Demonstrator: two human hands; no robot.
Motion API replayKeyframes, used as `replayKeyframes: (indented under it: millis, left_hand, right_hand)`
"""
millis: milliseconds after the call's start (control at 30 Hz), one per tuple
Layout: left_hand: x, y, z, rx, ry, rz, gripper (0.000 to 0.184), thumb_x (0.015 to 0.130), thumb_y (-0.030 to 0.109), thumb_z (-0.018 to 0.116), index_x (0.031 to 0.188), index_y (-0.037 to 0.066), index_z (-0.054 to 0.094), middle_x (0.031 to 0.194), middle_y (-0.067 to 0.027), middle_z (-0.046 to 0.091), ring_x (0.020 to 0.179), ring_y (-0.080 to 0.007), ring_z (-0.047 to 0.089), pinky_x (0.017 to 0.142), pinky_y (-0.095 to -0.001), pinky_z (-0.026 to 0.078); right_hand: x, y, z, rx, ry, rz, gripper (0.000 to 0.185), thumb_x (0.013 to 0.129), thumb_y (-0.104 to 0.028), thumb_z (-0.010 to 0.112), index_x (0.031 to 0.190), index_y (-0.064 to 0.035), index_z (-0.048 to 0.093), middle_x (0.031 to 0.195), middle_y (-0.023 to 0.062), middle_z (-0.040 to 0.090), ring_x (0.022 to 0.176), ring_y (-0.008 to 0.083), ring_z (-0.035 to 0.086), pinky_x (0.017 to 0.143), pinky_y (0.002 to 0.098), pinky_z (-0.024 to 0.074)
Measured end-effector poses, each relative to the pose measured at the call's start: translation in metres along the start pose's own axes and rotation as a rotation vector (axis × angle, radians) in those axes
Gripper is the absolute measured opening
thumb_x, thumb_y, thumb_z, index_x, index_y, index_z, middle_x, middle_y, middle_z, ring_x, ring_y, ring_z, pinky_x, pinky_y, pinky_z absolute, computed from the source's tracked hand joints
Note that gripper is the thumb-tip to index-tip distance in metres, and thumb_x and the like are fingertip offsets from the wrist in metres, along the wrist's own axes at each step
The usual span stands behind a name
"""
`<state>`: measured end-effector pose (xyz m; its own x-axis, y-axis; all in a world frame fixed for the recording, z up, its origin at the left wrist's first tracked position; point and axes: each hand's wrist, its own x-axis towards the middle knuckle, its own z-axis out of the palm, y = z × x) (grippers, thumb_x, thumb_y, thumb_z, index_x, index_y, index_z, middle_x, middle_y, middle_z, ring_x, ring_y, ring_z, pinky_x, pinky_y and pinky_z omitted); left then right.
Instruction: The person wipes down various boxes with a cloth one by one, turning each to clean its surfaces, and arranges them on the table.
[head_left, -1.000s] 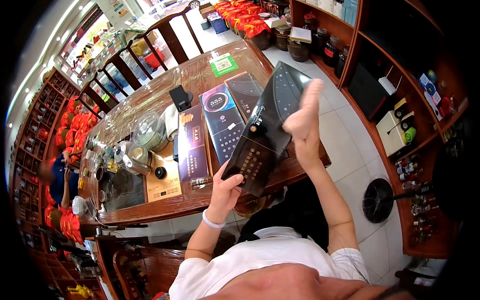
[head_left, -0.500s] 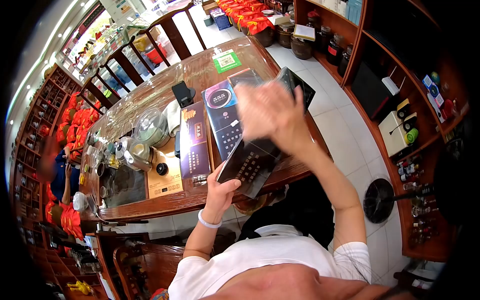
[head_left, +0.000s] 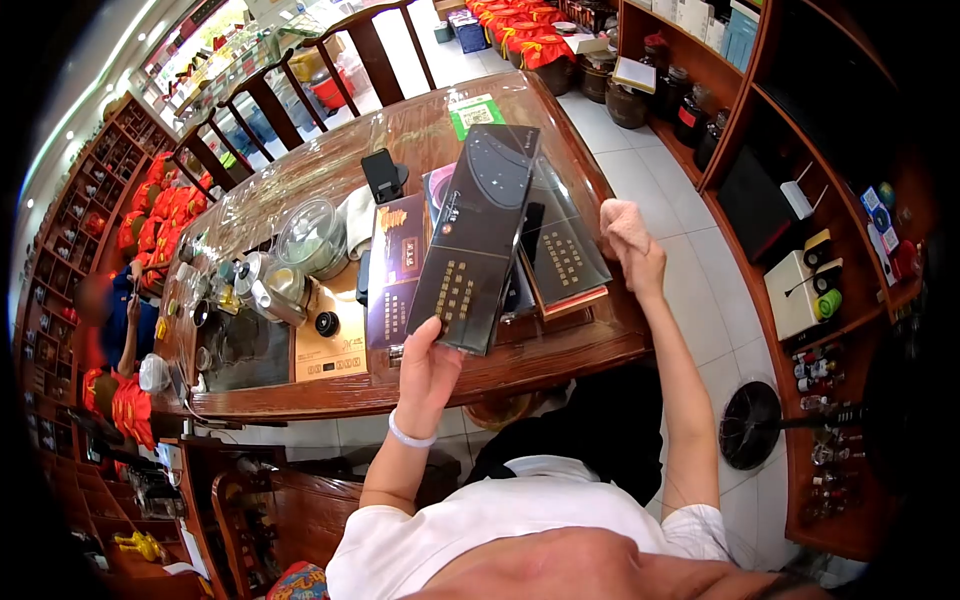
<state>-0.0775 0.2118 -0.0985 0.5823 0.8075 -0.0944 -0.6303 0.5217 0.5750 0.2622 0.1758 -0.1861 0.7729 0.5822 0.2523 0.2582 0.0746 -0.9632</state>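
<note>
My left hand [head_left: 428, 365] grips the lower end of a long black carton [head_left: 478, 235] with gold lettering and holds it tilted above the table. My right hand [head_left: 640, 266] is off to the right, just past the table's edge, closed around a bunched pink cloth [head_left: 624, 222]. Between the hands lies another dark carton [head_left: 565, 250] with gold characters, on top of an orange-edged one. A purple carton [head_left: 397, 275] rests left of the held one, which partly covers a further carton with a pink and blue end.
On the glossy wooden table [head_left: 330, 160] stand a phone on a holder [head_left: 382, 176], a clear lidded bowl [head_left: 308, 238], a kettle [head_left: 272, 298] and a green QR card [head_left: 477, 115]. A floor fan [head_left: 750, 425] and shelves are on the right. At far left sits another person [head_left: 128, 315].
My right hand has swung right, away from the black carton, and the cloth in it now shows. My left hand has raised the carton and turned its face up.
</note>
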Motion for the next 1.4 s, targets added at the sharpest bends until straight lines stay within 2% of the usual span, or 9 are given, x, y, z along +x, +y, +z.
replayKeyframes:
  millis: [333,533,667,700,833,933,1133,1300,1400]
  left_hand:
    - [0.015,-0.018,0.006,-0.026,0.137,0.157,0.030,0.087,0.013,0.055,0.115,0.004,0.051,0.111,-0.0079,0.058,0.102,-0.0185,0.055,0.091,-0.0366,0.043]
    - [0.012,-0.011,0.026,0.185,-0.082,-0.097,0.033,0.092,0.012,0.045,0.121,-0.003,0.041,0.115,-0.0164,0.055,0.106,-0.0278,0.055,0.092,-0.0441,0.044]
    - [0.012,-0.005,0.023,0.410,-0.132,-0.254,0.035,0.092,0.014,0.043,0.121,-0.007,0.041,0.109,-0.0209,0.057,0.090,-0.0304,0.063,0.071,-0.0355,0.055]
    - [0.011,-0.007,0.024,0.466,-0.035,-0.203,0.036,0.091,0.015,0.049,0.117,-0.009,0.044,0.094,-0.0199,0.062,0.067,-0.0248,0.066,0.051,-0.0265,0.054]
    - [0.007,-0.007,0.008,0.850,0.134,0.092,0.036,0.083,0.010,0.064,0.109,-0.012,0.051,0.066,-0.0116,0.062,0.042,-0.0126,0.056,0.034,-0.0197,0.040]
    - [0.009,-0.007,0.003,0.986,0.174,0.166,0.036,0.082,0.012,0.065,0.107,-0.011,0.053,0.064,-0.0089,0.061,0.043,-0.0109,0.056,0.034,-0.0191,0.038]
    - [0.014,0.005,-0.030,1.111,0.282,0.462,0.025,0.077,0.007,0.068,0.098,-0.005,0.060,0.070,-0.0049,0.063,0.057,-0.0058,0.056,0.048,-0.0189,0.042]
    - [0.015,0.041,-0.058,1.974,0.444,0.749,0.076,0.066,0.030,0.077,0.124,-0.004,0.043,0.120,-0.0221,0.049,0.107,-0.0317,0.050,0.087,-0.0414,0.043]
    - [0.021,0.037,-0.085,1.982,0.423,0.505,0.102,0.058,0.046,0.078,0.133,-0.003,0.030,0.130,-0.0288,0.037,0.116,-0.0426,0.039,0.096,-0.0476,0.034]
  right_hand:
    - [-0.008,0.023,0.001,-0.023,-0.050,0.007,0.028,0.085,-0.018,0.056,0.102,0.0027,0.062,0.090,0.0077,0.065,0.084,0.0128,0.060,0.074,0.0248,0.0460]
    - [-0.006,0.036,-0.002,0.037,-0.090,-0.002,0.025,0.086,-0.012,0.053,0.104,0.0023,0.062,0.097,0.0078,0.064,0.090,0.0134,0.059,0.079,0.0243,0.0451]
    - [-0.006,0.039,-0.002,0.066,-0.081,-0.047,0.032,0.085,-0.022,0.057,0.105,0.0024,0.061,0.092,0.0110,0.066,0.088,0.0158,0.060,0.076,0.0276,0.0465]
    - [-0.006,0.039,-0.003,0.055,-0.073,-0.047,0.031,0.086,-0.021,0.057,0.105,0.0025,0.061,0.092,0.0109,0.066,0.088,0.0155,0.060,0.077,0.0275,0.0463]
    - [-0.007,0.033,-0.006,0.035,-0.125,-0.003,0.029,0.088,-0.019,0.054,0.105,0.0023,0.062,0.101,0.0091,0.063,0.095,0.0149,0.057,0.083,0.0260,0.0436]
    - [-0.010,0.022,-0.002,0.049,-0.128,-0.043,0.031,0.088,-0.023,0.055,0.105,0.0028,0.062,0.098,0.0092,0.064,0.093,0.0149,0.057,0.081,0.0261,0.0437]
    - [-0.006,0.041,-0.005,0.088,-0.103,-0.024,0.030,0.087,-0.021,0.057,0.103,0.0042,0.061,0.096,0.0080,0.064,0.090,0.0129,0.057,0.077,0.0240,0.0436]
    - [-0.005,0.045,-0.005,0.069,-0.081,0.005,0.030,0.087,-0.021,0.057,0.102,0.0039,0.062,0.093,0.0068,0.063,0.083,0.0112,0.057,0.072,0.0225,0.0438]
    - [-0.005,0.044,-0.005,0.062,-0.080,0.037,0.030,0.087,-0.022,0.058,0.102,0.0037,0.062,0.091,0.0059,0.063,0.080,0.0104,0.056,0.070,0.0222,0.0437]
